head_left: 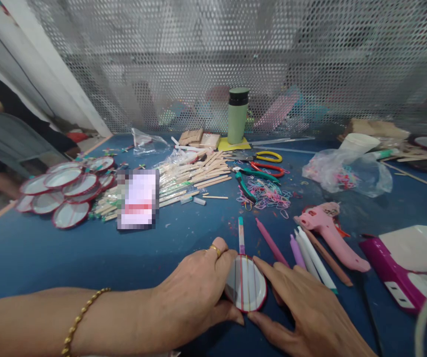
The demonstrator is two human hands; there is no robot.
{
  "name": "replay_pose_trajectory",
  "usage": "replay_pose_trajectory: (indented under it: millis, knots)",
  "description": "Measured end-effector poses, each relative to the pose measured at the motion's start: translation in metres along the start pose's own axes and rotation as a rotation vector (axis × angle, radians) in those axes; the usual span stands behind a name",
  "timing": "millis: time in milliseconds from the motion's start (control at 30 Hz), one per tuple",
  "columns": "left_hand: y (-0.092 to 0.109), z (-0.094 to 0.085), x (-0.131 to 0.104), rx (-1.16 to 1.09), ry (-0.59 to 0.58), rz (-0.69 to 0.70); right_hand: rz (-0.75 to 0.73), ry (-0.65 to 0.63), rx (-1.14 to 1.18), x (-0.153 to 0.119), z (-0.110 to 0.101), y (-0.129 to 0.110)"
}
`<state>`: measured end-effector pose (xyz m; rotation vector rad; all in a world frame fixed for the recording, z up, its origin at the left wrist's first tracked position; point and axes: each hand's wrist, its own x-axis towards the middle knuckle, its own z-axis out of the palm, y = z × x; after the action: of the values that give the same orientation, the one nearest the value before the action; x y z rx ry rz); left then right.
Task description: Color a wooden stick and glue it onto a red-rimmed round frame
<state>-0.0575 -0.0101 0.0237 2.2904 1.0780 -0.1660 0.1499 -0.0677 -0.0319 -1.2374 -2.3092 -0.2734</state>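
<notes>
Both my hands hold a small round white disc with a red rim (pixel 254 292) low over the blue table. My left hand (pixel 194 282) grips its left edge, the fingers curled around the rim. On the opposite edge my right hand (pixel 302 307) presses with forefinger and thumb. Thin coloured bands run lengthwise across the disc's face. From its far edge a flat stick with a teal tip (pixel 240 230) points away from me; how it joins the disc is hidden. Just right of the disc lies a pink pen-like stick (pixel 271 243).
Finished-looking discs (pixel 65 177) are piled at left, near wooden sticks (pixel 209 171) and a blurred-out phone (pixel 139 199). Pliers (pixel 250 186), rubber bands (pixel 269 194) and a green tumbler (pixel 238 119) stand farther back. At right are a pink glue gun (pixel 334 233) and a magenta device (pixel 392 277).
</notes>
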Motion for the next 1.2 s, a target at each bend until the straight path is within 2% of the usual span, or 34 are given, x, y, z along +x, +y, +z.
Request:
replay_pose_trajectory:
  millis: [567, 900, 1200]
  knots:
    - [-0.002, 0.003, 0.0, -0.007, 0.039, 0.046, -0.017, -0.023, 0.017, -0.003, 0.0, 0.002]
    - [-0.002, -0.001, 0.004, 0.026, -0.034, 0.003, 0.008, -0.015, 0.034, 0.0, -0.001, 0.0]
    - [-0.003, 0.002, -0.006, 0.019, 0.031, 0.113, 0.023, -0.018, 0.055, 0.002, -0.004, -0.003]
